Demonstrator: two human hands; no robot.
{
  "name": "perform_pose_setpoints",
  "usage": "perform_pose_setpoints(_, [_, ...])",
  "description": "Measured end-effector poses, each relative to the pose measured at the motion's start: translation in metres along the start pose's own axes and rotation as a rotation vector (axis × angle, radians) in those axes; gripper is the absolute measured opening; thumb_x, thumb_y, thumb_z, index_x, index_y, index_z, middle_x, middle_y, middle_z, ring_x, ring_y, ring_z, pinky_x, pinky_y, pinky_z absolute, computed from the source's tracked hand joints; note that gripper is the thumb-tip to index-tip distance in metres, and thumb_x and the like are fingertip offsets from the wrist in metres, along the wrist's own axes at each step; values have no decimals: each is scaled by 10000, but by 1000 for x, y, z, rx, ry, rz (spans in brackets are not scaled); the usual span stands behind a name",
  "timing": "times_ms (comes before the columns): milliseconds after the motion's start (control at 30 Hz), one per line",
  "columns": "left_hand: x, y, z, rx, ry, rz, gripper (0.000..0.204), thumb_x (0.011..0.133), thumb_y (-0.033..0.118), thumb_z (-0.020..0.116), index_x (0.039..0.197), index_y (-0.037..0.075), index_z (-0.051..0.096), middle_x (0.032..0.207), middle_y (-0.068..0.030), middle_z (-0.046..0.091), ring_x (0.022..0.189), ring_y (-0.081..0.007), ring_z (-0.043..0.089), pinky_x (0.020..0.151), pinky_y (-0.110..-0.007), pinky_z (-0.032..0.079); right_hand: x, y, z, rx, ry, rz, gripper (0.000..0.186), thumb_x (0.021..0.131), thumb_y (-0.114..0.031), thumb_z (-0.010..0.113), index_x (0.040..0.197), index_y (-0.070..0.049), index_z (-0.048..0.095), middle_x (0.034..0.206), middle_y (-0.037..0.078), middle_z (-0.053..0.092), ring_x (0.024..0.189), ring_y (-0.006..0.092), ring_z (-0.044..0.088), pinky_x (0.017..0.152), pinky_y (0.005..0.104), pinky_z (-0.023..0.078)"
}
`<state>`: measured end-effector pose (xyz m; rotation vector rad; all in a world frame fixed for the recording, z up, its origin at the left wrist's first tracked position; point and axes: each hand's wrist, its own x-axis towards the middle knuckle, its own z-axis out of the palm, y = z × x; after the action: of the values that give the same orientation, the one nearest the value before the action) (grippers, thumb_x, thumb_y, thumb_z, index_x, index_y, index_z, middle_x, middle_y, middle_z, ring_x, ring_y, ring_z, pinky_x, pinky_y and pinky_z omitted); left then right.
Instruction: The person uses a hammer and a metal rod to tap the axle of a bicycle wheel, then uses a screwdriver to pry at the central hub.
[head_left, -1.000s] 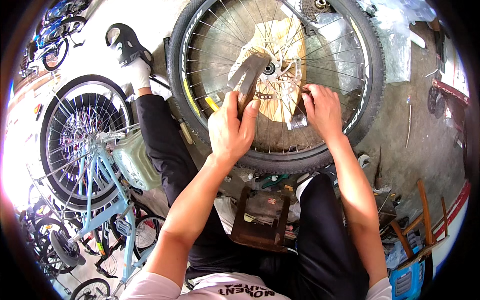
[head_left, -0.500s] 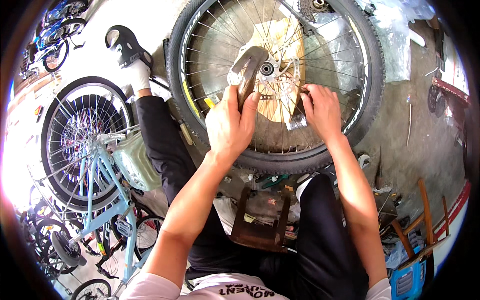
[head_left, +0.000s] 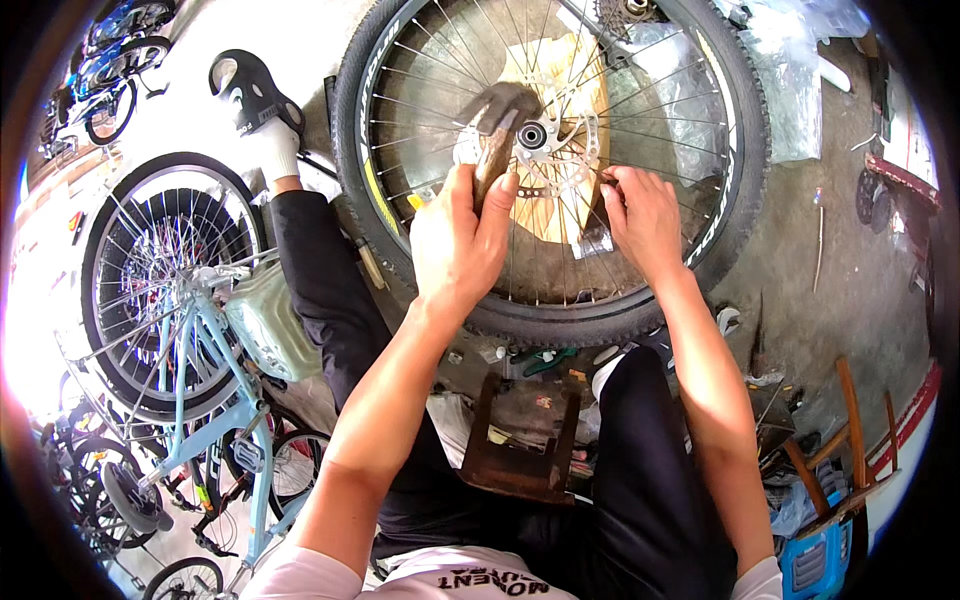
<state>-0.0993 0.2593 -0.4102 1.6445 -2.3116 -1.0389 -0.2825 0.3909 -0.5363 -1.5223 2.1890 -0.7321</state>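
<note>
A white T-shirt fills the near edge, with dark block lettering across its front. Its left sleeve and right sleeve are short, ending above the elbows; the left hand and right hand are bare. The long trousers are plain black, slightly shiny. At far left, a ribbed white sock meets a black clog with rounded cutouts and small pale print.
</note>
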Motion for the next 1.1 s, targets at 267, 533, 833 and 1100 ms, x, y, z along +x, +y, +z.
perform_pose_setpoints(267, [-5, -38, 34, 146, 7, 60, 354, 1017, 371, 645, 995, 24, 580, 697, -240, 656, 664, -463, 664, 596, -521, 506, 2, -3, 1, 22, -2, -18, 182, 961, -149, 687, 1115, -63, 643, 990, 99, 712, 927, 307, 668, 798, 420, 457])
perform_pose_setpoints(533, [-4, -12, 6, 13, 6, -31, 395, 1020, 395, 640, 946, 8, 609, 705, -242, 653, 674, -463, 666, 596, -493, 509, 1, 0, 1, 18, -11, -2, 177, 959, -147, 688, 1114, -73, 642, 988, 95, 710, 926, 311, 664, 798, 430, 457])
perform_pose_setpoints(833, [-5, -47, 36, 125, -8, 34, 329, 1026, 332, 629, 1118, 20, 575, 774, -241, 687, 712, -470, 676, 630, -511, 530, 1, -2, 3, 26, -8, -6, 165, 967, -157, 673, 1108, -77, 640, 997, 100, 708, 931, 321, 663, 797, 440, 457])
perform_pose_setpoints(1100, [-8, -56, 41, 145, -9, 56, 355, 1033, 331, 609, 1144, 0, 547, 792, -281, 690, 749, -508, 667, 639, -552, 528, 2, 1, 5, 4, 32, -43, 161, 948, -175, 692, 1061, -72, 640, 911, 97, 685, 875, 307, 654, 771, 439, 450])
